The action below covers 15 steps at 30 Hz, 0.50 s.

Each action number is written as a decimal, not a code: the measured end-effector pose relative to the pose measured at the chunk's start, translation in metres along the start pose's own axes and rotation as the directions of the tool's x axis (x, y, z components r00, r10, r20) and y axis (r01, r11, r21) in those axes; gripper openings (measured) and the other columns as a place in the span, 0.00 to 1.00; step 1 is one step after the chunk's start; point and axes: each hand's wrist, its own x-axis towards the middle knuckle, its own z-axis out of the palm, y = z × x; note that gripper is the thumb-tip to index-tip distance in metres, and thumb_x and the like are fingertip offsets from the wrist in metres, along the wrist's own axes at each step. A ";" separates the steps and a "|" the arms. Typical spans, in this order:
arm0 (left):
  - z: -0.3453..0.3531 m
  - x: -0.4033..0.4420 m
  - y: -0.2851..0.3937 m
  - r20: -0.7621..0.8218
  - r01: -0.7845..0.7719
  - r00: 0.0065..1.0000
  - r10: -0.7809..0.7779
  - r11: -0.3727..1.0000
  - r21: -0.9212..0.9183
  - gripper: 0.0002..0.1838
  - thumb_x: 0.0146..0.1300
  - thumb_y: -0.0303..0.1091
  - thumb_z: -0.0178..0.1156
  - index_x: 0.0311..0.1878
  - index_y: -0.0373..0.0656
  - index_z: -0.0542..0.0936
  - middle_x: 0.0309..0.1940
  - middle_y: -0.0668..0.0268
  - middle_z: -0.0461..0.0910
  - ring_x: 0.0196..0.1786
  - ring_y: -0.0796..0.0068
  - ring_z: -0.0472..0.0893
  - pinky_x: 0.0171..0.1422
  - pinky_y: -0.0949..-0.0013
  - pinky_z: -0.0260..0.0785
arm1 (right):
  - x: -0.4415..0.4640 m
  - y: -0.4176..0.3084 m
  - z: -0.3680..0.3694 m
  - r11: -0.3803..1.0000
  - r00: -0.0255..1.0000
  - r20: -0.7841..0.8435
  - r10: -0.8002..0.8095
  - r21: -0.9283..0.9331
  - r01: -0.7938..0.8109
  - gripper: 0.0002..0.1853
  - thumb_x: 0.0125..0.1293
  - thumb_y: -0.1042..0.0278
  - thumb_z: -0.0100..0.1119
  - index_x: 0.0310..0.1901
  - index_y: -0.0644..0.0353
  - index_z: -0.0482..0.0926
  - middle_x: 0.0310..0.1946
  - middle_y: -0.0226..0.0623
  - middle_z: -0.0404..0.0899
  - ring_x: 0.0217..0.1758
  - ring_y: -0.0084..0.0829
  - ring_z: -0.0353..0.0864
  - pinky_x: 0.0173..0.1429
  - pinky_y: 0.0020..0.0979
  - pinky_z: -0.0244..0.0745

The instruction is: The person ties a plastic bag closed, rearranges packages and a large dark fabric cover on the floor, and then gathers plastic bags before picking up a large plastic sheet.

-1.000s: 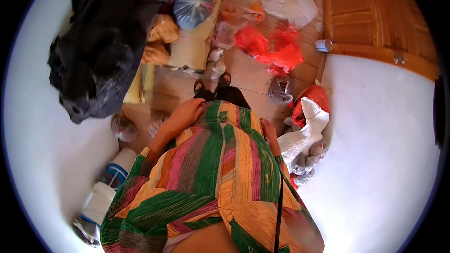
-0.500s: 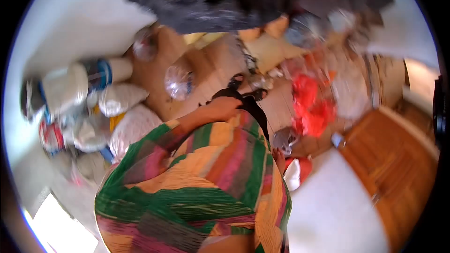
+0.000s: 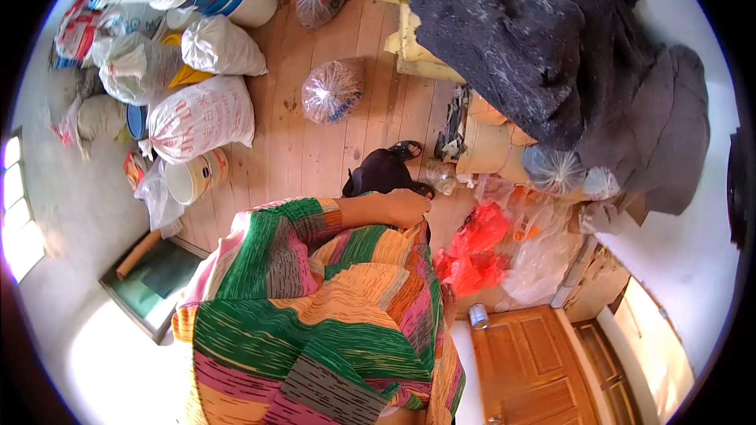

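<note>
My left hand point(image 3: 407, 207) is held in front of my waist, at the end of the striped sleeve point(image 3: 303, 219). Its fingers look curled in, and whatever they hold, if anything, is hidden. Only a sliver of my right hand point(image 3: 448, 301) shows past the edge of my striped garment point(image 3: 346, 307); its fingers cannot be made out. Close to that hand on the floor is a crumpled red plastic bag point(image 3: 472, 250). Below my left hand are my dark trousers point(image 3: 378, 173) and a sandalled foot point(image 3: 406, 149).
Filled sacks point(image 3: 209, 114), a white bucket point(image 3: 193, 177) and larger tubs point(image 3: 253, 0) crowd the left. Two clear filled bags point(image 3: 334, 90) sit on the plank floor point(image 3: 276, 110). Dark cloth point(image 3: 504, 39) covers things ahead right. A wooden door point(image 3: 535, 370) and a can point(image 3: 478, 316) are at right.
My view has turned and become sharper, with the sacks, floor bags and red bag shifted in the picture. A white-and-red item near my right hand no longer shows. My left hand stays curled.
</note>
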 end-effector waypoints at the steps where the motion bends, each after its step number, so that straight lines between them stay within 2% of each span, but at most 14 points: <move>1: 0.004 -0.005 0.001 -0.031 -0.018 0.999 0.018 1.000 -0.006 0.16 0.53 0.35 0.55 0.45 0.40 0.78 0.38 0.51 0.80 0.44 0.51 0.80 0.44 0.51 0.73 | 0.002 -0.005 -0.002 1.000 1.000 0.006 -0.007 -0.030 0.007 0.19 0.68 0.65 0.49 0.58 0.64 0.67 0.49 0.42 0.73 0.51 0.34 0.76 0.52 0.32 0.73; 3: 0.009 -0.015 0.001 -0.034 0.004 0.999 -0.005 1.000 -0.022 0.16 0.52 0.34 0.56 0.44 0.39 0.78 0.37 0.51 0.81 0.43 0.50 0.81 0.43 0.52 0.73 | 0.003 -0.010 -0.007 0.997 1.000 0.022 -0.012 -0.072 0.014 0.20 0.68 0.65 0.49 0.58 0.63 0.67 0.50 0.42 0.73 0.51 0.34 0.76 0.52 0.32 0.73; 5: 0.012 -0.023 0.001 0.046 0.037 0.998 -0.037 0.999 -0.005 0.19 0.61 0.40 0.52 0.52 0.41 0.75 0.43 0.50 0.79 0.47 0.49 0.78 0.51 0.52 0.70 | 0.006 -0.018 -0.011 0.992 0.999 0.042 -0.031 -0.122 0.036 0.20 0.68 0.65 0.49 0.59 0.63 0.67 0.50 0.42 0.73 0.51 0.34 0.76 0.52 0.32 0.73; 12: 0.074 -0.051 0.012 -0.260 0.117 0.952 -0.160 0.978 -0.171 0.19 0.61 0.40 0.52 0.51 0.40 0.75 0.42 0.50 0.79 0.47 0.48 0.78 0.51 0.53 0.70 | 0.026 -0.028 -0.040 0.944 0.985 0.159 -0.066 -0.311 0.114 0.20 0.68 0.65 0.49 0.59 0.63 0.66 0.51 0.43 0.73 0.51 0.35 0.75 0.52 0.32 0.73; 15: 0.120 -0.052 0.021 -0.310 0.135 0.933 -0.185 0.975 -0.175 0.19 0.60 0.40 0.52 0.51 0.40 0.76 0.44 0.49 0.78 0.49 0.49 0.78 0.53 0.55 0.69 | 0.040 -0.021 -0.058 0.926 0.974 0.208 -0.089 -0.344 0.158 0.20 0.68 0.65 0.49 0.59 0.63 0.66 0.51 0.43 0.72 0.51 0.35 0.75 0.53 0.32 0.73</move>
